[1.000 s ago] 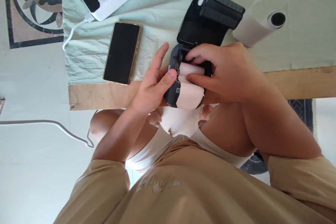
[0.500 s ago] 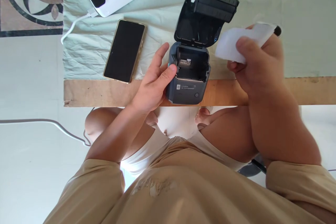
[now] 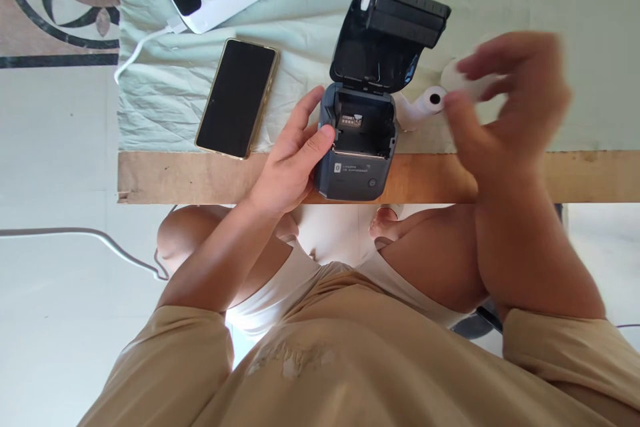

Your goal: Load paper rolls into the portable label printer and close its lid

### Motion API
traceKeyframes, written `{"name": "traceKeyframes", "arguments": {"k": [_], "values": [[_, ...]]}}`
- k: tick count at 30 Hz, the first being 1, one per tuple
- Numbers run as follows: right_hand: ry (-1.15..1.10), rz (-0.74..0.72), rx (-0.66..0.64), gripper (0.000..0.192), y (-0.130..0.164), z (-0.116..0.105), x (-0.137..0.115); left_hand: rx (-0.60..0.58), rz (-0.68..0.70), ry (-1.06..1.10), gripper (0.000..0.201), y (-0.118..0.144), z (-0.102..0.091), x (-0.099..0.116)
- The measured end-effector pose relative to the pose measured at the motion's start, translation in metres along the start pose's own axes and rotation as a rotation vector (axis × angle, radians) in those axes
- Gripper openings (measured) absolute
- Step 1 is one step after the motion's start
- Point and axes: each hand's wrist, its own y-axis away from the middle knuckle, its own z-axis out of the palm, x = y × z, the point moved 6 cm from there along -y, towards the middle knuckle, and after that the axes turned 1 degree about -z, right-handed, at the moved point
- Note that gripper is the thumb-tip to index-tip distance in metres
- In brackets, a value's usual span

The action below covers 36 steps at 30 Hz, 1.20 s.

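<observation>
printer loading under way: portable thermal printer (image 3: 357,147) steadied at the table's near edge by left hand (image 3: 290,160), fingers pressed on its side, compartment open. right hand (image 3: 505,107), blurred, pinches paper roll (image 3: 425,103); roll needs seating next.

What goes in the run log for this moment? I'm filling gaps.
left hand: steadies printer | lid: open | bay: no roll | right hand: at paper roll, blurred

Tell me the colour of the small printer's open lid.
Black, a shade darker than the dark grey body. The printer lid shows best in the head view.
</observation>
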Motion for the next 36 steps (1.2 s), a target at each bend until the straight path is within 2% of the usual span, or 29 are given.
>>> {"name": "traceKeyframes", "arguments": {"k": [2,3,6,9,11,14,17,18,21,23,24,26,28,31,33,36], "values": [[0.144,-0.008,0.145,0.027,-0.001,-0.022,0.011,0.000,0.005,0.009,0.084,0.000,0.001,0.000],[0.214,0.047,0.155,0.030,-0.002,-0.027,0.024,0.001,0.009,0.015,0.081,0.000,0.001,0.000],[0.283,0.286,-0.089,0.054,0.000,-0.018,0.077,0.004,0.014,0.030,0.071,0.000,0.002,0.000],[0.243,0.394,-0.214,0.079,0.004,-0.003,0.110,-0.015,0.018,0.055,0.067,0.000,0.004,0.001],[0.200,0.426,-0.212,0.080,0.005,0.001,0.114,-0.032,0.015,0.073,0.071,0.000,0.004,0.001],[0.090,0.470,-0.143,0.085,0.005,0.000,0.103,-0.047,0.005,0.081,0.075,0.000,0.005,0.000],[-0.194,0.486,-0.006,0.094,0.003,-0.002,0.098,-0.029,0.016,0.080,0.073,0.000,0.004,0.002],[-0.338,0.540,0.035,0.088,0.003,-0.002,0.104,-0.022,0.018,0.081,0.072,-0.001,0.003,0.002],[-0.738,0.815,0.049,0.046,0.005,0.009,0.136,-0.013,0.019,0.089,0.072,-0.001,0.003,0.001],[-0.847,0.911,0.014,0.029,0.005,0.015,0.150,-0.007,0.020,0.088,0.069,-0.001,0.003,0.000],[-0.842,0.910,0.017,0.029,0.003,0.014,0.153,-0.005,0.023,0.084,0.068,-0.001,0.003,0.000],[-0.785,0.854,0.081,0.040,0.002,0.010,0.149,-0.002,0.032,0.076,0.070,-0.001,0.002,0.000],[-0.763,0.787,0.110,0.054,0.001,0.009,0.133,-0.010,0.030,0.071,0.074,-0.002,0.001,0.000],[-0.880,0.771,0.025,0.068,0.000,0.021,0.105,-0.039,-0.002,0.066,0.075,-0.003,-0.001,-0.001],[-0.957,0.812,-0.003,0.062,-0.003,0.030,0.096,-0.051,-0.009,0.061,0.071,-0.003,-0.002,-0.001],[-0.986,0.875,-0.001,0.048,-0.011,0.038,0.097,-0.050,0.017,0.059,0.068,-0.003,-0.003,0.000]]}}
